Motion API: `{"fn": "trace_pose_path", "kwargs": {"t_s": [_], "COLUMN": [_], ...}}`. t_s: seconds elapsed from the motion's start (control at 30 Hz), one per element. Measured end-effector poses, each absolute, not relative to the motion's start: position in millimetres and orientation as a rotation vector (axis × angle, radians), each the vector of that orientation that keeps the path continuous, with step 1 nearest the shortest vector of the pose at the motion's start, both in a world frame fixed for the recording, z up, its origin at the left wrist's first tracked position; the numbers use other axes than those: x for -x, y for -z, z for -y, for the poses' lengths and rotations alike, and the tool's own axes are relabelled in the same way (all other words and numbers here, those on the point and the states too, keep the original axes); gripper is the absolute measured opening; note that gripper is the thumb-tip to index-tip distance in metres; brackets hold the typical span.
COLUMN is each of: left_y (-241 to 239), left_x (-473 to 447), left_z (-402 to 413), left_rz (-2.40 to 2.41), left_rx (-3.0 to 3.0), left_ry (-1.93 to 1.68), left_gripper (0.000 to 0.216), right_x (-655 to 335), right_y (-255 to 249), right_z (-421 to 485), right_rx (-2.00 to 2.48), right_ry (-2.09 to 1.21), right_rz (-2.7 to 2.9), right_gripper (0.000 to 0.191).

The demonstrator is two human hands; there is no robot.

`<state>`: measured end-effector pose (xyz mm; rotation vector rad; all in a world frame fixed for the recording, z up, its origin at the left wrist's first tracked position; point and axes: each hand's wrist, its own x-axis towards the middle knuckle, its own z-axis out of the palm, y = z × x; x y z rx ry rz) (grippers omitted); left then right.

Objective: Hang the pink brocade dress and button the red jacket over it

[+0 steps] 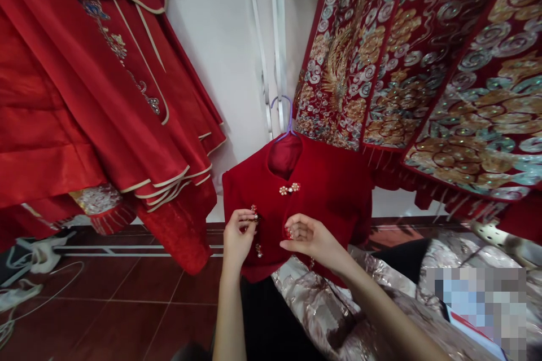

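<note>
A dark red velvet jacket (326,180) hangs in front of me on a purple hanger (290,118). At its neck a jewelled frog button (289,189) in gold and pearl joins the two front edges; below it the front parts. My left hand (240,237) is closed in a pinch on one front edge of the jacket, at a beaded fastener (254,211). Another beaded fastener (259,250) shows just under it. My right hand (309,235) curls its fingers on the opposite edge, by a small red and gold bead piece (289,233), partly hidden by the fingers.
Red satin garments (84,84) with pale piping hang on the left. Heavily embroidered, fringed red panels (423,79) hang on the right. Pale shiny brocade cloth (313,304) lies below the jacket. A white rail (139,250), cables (46,304) and tiled floor (122,276) are lower left.
</note>
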<state>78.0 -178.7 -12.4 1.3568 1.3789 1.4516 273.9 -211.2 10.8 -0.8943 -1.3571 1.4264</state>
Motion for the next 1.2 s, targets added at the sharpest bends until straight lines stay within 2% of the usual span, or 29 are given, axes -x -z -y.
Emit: {"fn": "trace_pose_path", "kwargs": {"t_s": [0.1,0.23,0.37,0.43,0.7,1.2], "left_y": [11,13,20,23,26,25], "left_x": [-80,-80,-82,-84,-88,-97], "left_z": [179,177,172,170,168,175], "left_rz": [-1.326,-1.291,-1.323,-1.337,-1.368,-1.534], "left_rx": [-1.34,-1.303,-1.286,-1.288,-1.307,-1.43], "left_ry": [-1.471,-1.491,-1.562,-1.578,-1.599,-1.632], "left_gripper": [0.022,0.023,0.029,0.031,0.031,0.023], "right_x": [-261,-233,-218,-218,-222,-223], "right_y": [-9,2,16,20,23,32], "right_z": [198,169,152,150,147,150], "right_rx": [0.874,0.95,1.009,0.998,0.967,0.867], "right_ry": [-1.332,-0.976,-0.763,-0.759,-0.816,-0.905], "right_rz": [1.404,1.532,1.58,1.599,1.575,1.464], "right_gripper": [0.037,0.019,0.024,0.027,0.017,0.025]}}
